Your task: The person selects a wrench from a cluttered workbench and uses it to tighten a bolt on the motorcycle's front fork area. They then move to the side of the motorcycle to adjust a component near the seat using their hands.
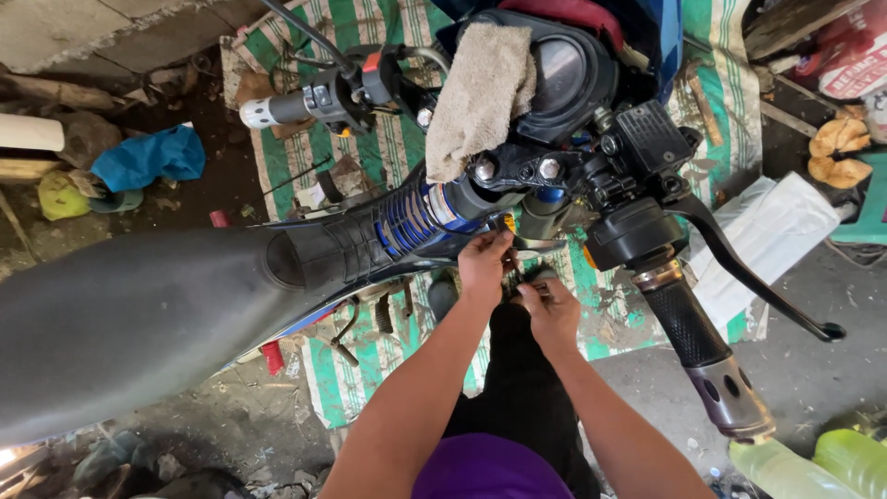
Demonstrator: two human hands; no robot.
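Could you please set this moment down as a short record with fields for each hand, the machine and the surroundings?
Left hand: left hand reaches up under the handlebar, fingertips at a small part beside the fork area
Right hand: right hand sits close beside it, fingers curled on something too small to tell
Machine: motorcycle, grey seat toward the camera
On the dash: beige rag draped over it
Right grip: black throttle grip with brake lever
Ground: green striped mat; blue cloth
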